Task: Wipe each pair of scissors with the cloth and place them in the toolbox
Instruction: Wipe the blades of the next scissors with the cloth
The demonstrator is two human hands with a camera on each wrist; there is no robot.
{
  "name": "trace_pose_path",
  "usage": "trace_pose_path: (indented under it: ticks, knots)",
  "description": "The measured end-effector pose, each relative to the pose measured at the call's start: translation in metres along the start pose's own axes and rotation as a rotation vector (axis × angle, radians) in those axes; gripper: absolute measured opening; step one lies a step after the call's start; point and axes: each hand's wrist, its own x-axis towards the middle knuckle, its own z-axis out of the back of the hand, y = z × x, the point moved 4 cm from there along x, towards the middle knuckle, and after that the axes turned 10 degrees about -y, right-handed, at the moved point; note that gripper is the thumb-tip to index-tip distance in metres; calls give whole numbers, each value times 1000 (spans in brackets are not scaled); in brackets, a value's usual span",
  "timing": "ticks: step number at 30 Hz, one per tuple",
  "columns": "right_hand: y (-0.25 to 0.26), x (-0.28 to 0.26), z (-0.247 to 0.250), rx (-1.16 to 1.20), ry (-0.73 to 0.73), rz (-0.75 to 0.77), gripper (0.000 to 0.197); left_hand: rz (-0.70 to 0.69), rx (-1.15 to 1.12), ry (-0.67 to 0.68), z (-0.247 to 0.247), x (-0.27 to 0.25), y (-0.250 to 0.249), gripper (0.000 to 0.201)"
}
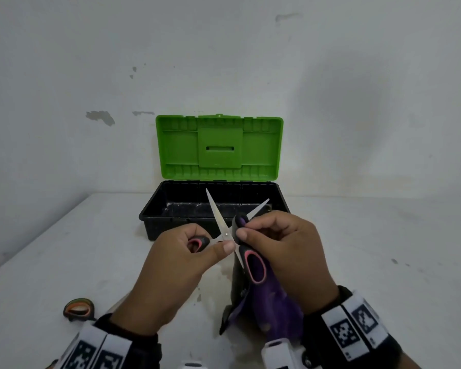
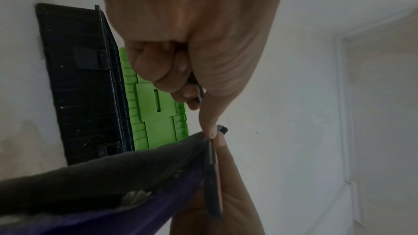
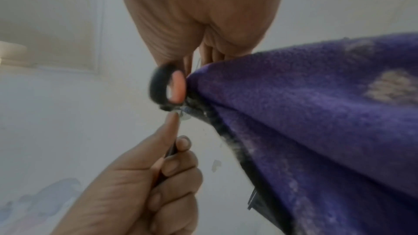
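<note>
Toolbox (image 1: 281,202) at the table's (image 1: 383,249) far edge, green lid up. Purple cloth (image 1: 274,304) pinched around one blade by right hand (image 1: 290,257). Left hand (image 1: 171,272) gripping a handle loop — scissors (image 1: 225,234) spread open, held before the box. Second scissors' handle (image 1: 79,310) near left.

Your way into the toolbox (image 1: 155,209) lies over its near rim at frame centre; the black tray shows bare floor on its left and right parts. The green lid (image 1: 218,147) stands upright behind it and walls off the far side. The spread scissors (image 1: 225,230) and both hands sit just before that rim. At lower left, a second pair's handle (image 1: 79,309) lies on the table (image 1: 383,249). The hanging cloth (image 1: 274,302) fills the lower centre-right.
</note>
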Motion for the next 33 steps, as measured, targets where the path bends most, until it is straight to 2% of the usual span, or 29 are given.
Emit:
trace_pose_path:
  ticks: [5, 10, 15, 20, 24, 29, 33]
  knots:
    - [1, -1, -3, -46, -34, -9, 12, -81, 97, -2, 0, 1, -1, 34]
    - [-7, 14, 10, -36, -207, -47, 15, -112, 139, -9, -3, 5, -1, 46]
    - [-3, 4, 4, -83, -93, -47, 14, -49, 66, 27, -2, 6, 2, 44]
    - [-8, 17, 17, -88, -254, -50, 18, -69, 85, 27, -2, 4, 1, 42]
    - [-4, 11, 10, -112, -167, -70, 19, -76, 110, 39, 4, 6, 2, 44]
    - [-8, 19, 20, -51, -294, -93, 21, -96, 130, 40, 3, 4, 0, 48]
    - [0, 10, 11, -82, -187, -78, 20, -107, 139, 50, 7, 5, -1, 43]
